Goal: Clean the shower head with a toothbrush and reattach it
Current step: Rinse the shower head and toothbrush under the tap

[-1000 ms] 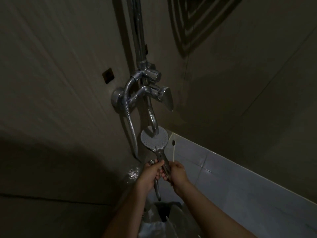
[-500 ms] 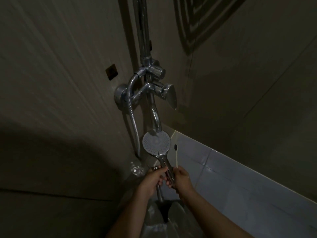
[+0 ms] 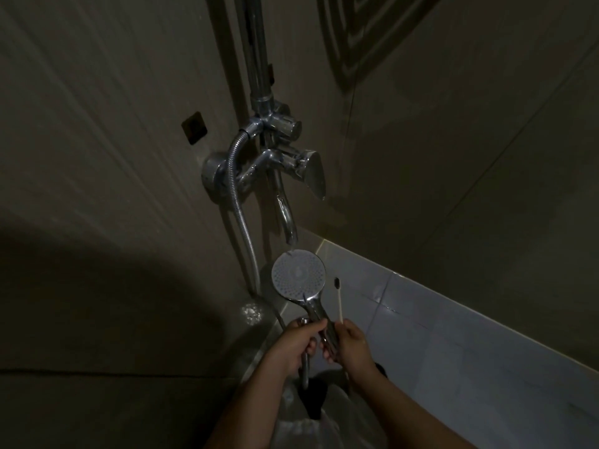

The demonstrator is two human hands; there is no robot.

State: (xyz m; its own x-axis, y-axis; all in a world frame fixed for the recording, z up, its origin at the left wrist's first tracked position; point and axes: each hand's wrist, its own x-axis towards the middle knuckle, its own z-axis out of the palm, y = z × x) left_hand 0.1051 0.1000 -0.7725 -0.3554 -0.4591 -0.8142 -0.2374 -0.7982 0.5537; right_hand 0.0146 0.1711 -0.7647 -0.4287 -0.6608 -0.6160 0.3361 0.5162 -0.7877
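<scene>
Both hands close together, the left hand [image 3: 295,344] wraps the hose [image 3: 240,218] end and the right hand [image 3: 350,346] grips the shower head [image 3: 298,274] handle plus a toothbrush [image 3: 339,299] rising beside it, the round face just above under the tap spout [image 3: 286,218].

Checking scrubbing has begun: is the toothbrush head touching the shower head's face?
Apart. The head view shows tile between the toothbrush bristles and the shower head.
</scene>
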